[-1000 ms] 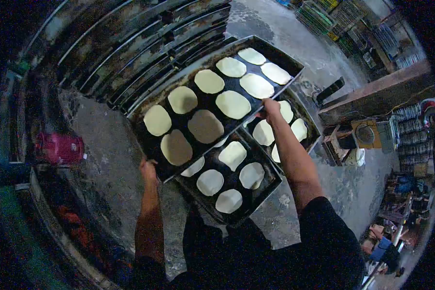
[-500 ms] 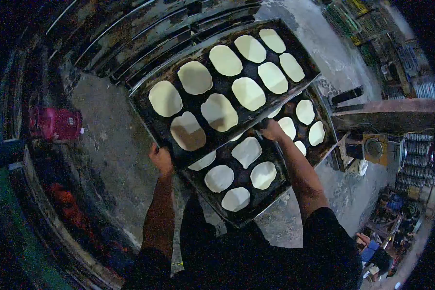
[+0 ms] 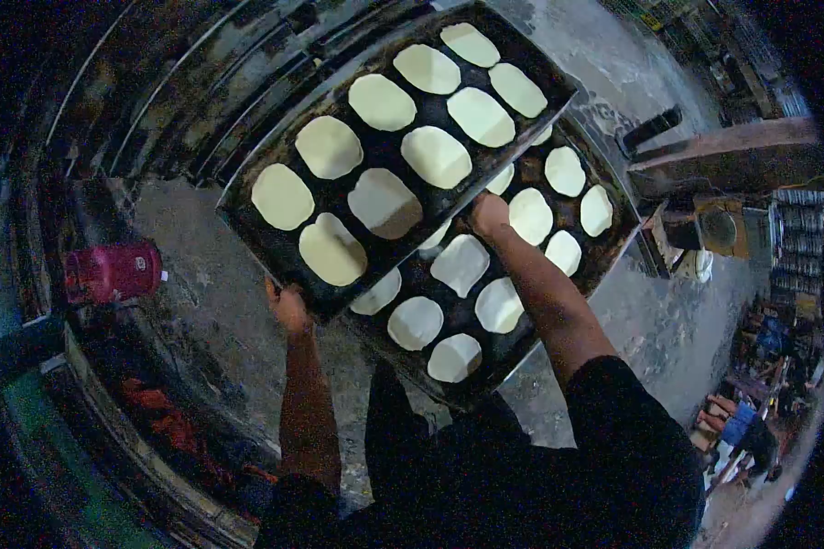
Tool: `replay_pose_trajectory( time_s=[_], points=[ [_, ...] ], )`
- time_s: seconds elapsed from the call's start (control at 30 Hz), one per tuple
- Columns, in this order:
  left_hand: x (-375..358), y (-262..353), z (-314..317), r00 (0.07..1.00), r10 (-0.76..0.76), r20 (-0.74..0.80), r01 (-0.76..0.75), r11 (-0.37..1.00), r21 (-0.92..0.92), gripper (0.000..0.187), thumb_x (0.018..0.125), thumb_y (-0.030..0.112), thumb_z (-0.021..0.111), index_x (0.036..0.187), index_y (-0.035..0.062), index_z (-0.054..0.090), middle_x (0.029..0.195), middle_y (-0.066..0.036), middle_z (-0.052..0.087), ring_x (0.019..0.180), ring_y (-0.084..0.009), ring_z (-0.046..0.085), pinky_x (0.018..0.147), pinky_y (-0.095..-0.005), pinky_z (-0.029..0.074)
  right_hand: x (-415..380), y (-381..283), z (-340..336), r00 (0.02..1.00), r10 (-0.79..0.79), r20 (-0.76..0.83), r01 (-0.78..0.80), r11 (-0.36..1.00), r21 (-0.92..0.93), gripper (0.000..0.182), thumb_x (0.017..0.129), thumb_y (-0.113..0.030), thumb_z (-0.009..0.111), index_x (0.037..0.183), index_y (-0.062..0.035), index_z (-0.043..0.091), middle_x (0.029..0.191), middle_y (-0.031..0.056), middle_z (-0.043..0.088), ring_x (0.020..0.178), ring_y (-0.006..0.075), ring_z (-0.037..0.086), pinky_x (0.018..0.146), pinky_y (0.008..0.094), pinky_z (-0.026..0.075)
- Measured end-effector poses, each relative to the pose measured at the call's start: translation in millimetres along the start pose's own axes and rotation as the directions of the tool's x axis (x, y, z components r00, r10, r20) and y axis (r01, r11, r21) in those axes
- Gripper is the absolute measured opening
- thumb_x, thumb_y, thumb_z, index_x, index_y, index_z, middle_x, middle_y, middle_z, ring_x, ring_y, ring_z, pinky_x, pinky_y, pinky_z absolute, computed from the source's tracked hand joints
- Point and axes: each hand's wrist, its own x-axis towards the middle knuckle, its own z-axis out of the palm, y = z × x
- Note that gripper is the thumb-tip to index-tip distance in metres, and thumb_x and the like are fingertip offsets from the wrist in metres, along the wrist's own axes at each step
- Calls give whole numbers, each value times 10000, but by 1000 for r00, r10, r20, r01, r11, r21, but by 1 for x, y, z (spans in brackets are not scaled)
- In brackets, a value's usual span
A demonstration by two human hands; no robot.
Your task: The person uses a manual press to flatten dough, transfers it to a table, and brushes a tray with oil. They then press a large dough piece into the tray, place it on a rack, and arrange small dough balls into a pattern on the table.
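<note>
A dark rectangular baking tray (image 3: 332,195) with several flat, pale dough rounds (image 3: 384,102) is held tilted in front of me. My left hand (image 3: 289,309) is closed on its near left corner. Around its near long edge, my right hand (image 3: 491,218) is closed, with the fingertips partly hidden. Under and beyond that edge lie more dark trays (image 3: 499,352) bearing similar dough rounds (image 3: 460,265). The held tray covers part of them, and my right forearm crosses over them.
A dark rack with long metal rails (image 3: 183,82) rises at the upper left. On the floor at left stands a pink gas cylinder (image 3: 114,272). A wooden beam (image 3: 728,146) juts in from the right. People (image 3: 742,430) sit at the far lower right.
The held tray has moved left relative to the trays below, uncovering more of their dough rounds. Both hands have kept their grip on it, and the camera view has shifted slightly.
</note>
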Motion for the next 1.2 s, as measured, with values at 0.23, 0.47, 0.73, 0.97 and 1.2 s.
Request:
replay_pose_trajectory(
  time_s=[0.23, 0.47, 0.73, 0.97, 1.2],
  points=[
    [23, 5, -6, 962, -271, 30, 273, 954, -126, 690, 825, 85, 612, 1456, 55, 333, 1286, -144, 540, 1096, -281, 541, 973, -427, 428, 51, -13, 25, 964, -205, -170, 199, 979, -49, 321, 788, -261, 689, 1028, -48, 671, 956, 192, 692, 863, 373, 669, 794, 469, 543],
    [-54, 49, 19, 887, -446, 121, 455, 889, -60, 824, 902, 311, 657, 1530, 92, 169, 1475, -177, 383, 1271, -334, 462, 1059, -501, 385, -77, 22, -5, 835, -267, -480, 310, 951, 10, 924, 684, -122, 735, 1487, -60, 282, 1353, 237, 399, 1255, 427, 396, 1043, 513, 346],
    [-193, -5, -123, 789, -605, 104, 607, 795, 16, 729, 963, 510, 525, 1499, 94, 255, 1368, -175, 470, 1277, -349, 407, 1042, -490, 349, -250, 94, 8, 792, -184, -583, 411, 866, 286, 605, 686, -42, 652, 1282, -62, 548, 1223, 206, 551, 1137, 401, 531, 984, 474, 432],
    [-356, -12, -227, 573, -817, 69, 627, 492, 604, 637, 961, 520, 515, 1405, 93, 356, 1166, -132, 514, 1047, -284, 457, 854, -436, 378, -370, 253, 1, 903, 429, 14, -376, 776, 506, 534, 774, -227, 648, 1283, -78, 586, 1238, 203, 600, 1102, 326, 603, 914, 424, 495],
    [-289, -28, -168, 692, -636, 342, 447, 749, 489, 565, 959, 530, 505, 1312, 91, 456, 964, -89, 559, 816, -218, 507, 667, -382, 407, -572, 353, 160, 729, 667, -155, -520, 686, 508, 419, 837, -380, 607, 1094, -59, 688, 985, 194, 705, 965, 375, 668, 806, 462, 509]
  ],
)
